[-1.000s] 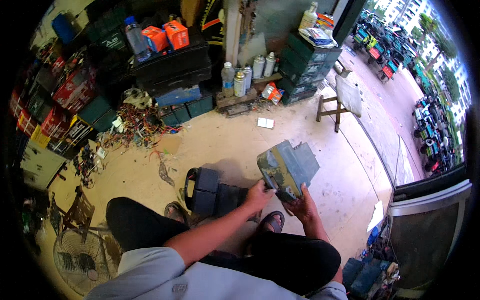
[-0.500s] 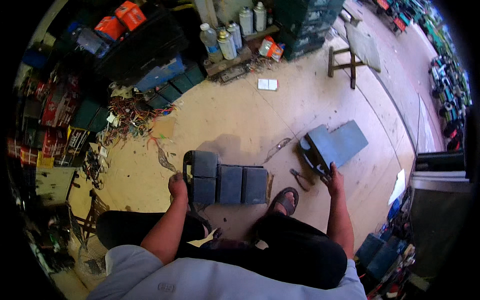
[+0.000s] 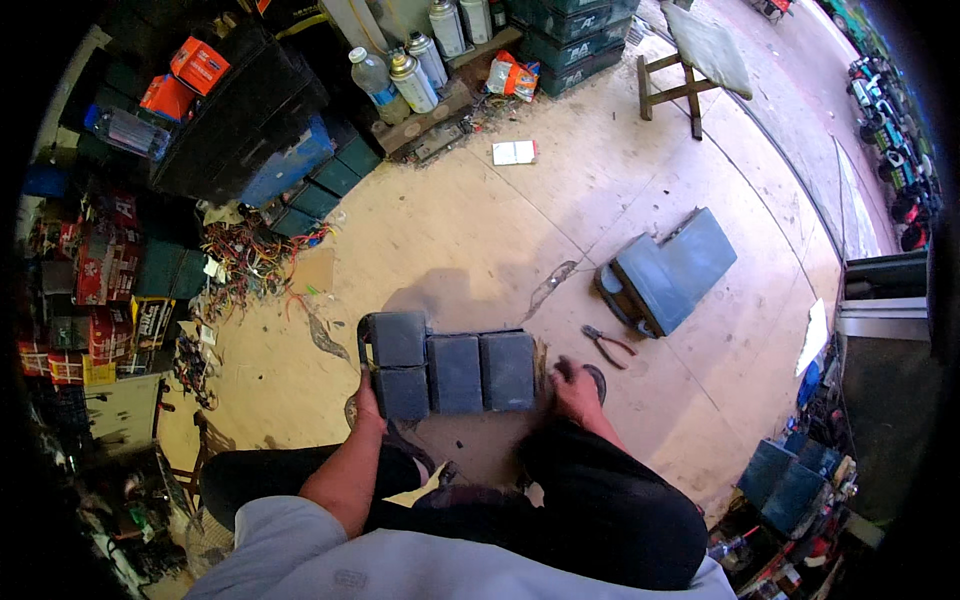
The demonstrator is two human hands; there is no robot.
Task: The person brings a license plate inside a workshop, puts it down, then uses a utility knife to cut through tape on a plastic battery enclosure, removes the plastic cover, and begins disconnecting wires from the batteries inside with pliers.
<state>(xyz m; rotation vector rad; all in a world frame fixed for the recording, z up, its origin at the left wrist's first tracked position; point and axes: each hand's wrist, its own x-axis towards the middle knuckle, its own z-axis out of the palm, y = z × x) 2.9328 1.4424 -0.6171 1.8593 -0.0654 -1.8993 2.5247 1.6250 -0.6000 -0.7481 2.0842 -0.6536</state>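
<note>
Cluttered workshop, bare tan floor (image 3: 450,230) w/ stacked boxes and spray cans along the far edge. Dead centre, right in front of the seated person's knees: a dark grey block of battery cells (image 3: 452,368), several cells side by side, casing off. Left hand (image 3: 365,405) clamps the block's near-left corner, fingers wrapped on it. Right hand (image 3: 577,385) sits at the block's right end, blurred, so can't tell if it's pinching anything or just pressing. Off to the right of the block, well apart, lies the grey cover (image 3: 665,270), set aside on the floor; red-handled pliers (image 3: 607,346) between cover and block, untouched. Judging by that: shell removal looks done, cells exposed; separating or checking the cells looks like what's left.
</note>
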